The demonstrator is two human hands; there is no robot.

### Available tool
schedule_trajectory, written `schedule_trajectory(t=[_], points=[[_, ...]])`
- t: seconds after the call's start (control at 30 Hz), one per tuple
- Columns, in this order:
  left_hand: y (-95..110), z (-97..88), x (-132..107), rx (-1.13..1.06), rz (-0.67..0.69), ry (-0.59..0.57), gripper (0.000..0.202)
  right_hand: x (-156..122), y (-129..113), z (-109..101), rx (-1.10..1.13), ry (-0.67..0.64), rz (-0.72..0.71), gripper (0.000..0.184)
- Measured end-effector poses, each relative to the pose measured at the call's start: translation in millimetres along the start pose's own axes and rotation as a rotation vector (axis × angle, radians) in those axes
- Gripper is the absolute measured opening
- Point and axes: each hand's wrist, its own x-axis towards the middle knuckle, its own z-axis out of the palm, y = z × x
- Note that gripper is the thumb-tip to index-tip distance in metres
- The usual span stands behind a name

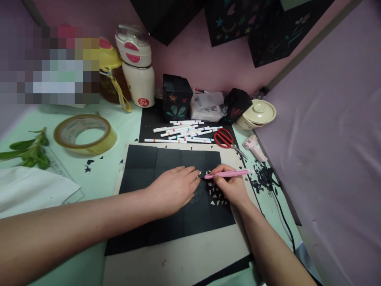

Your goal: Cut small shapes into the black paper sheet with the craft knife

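A creased sheet of black paper (169, 226) lies on a pale board (178, 262). My left hand (175, 188) rests flat on the paper, fingers stretched out, with its fingertips beside a small cut-out hole. In my right hand (230, 188) a pink pen-style craft knife (228, 173) is gripped, its tip pointing left at the paper close to the left fingertips. Several small light triangular cut-outs (218, 196) show in the paper under and beside my right hand. Faint drawn lines, partly covered, run near the left fingers.
Several white markers (184, 133), red-handled scissors (224, 138) and a pink glue gun (254, 147) lie behind the paper. Black scraps (263, 176) and a cable (284, 214) are at right. A tape roll (85, 135), bottle (138, 79) and lidded bowl (258, 113) stand around.
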Motion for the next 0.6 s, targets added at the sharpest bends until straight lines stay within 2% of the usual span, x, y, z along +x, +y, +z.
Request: schedule_trajectory(t=[0.37,0.6], points=[[0.4,0.4,-0.6,0.000,-0.002,-0.006,0.040,-1.1,1.9,0.3,0.004,0.025,0.064,0.008],[-0.3,-0.1,0.4,-0.005,-0.011,-0.014,0.041,-1.4,3.7,-0.9,0.031,0.021,0.036,0.008]])
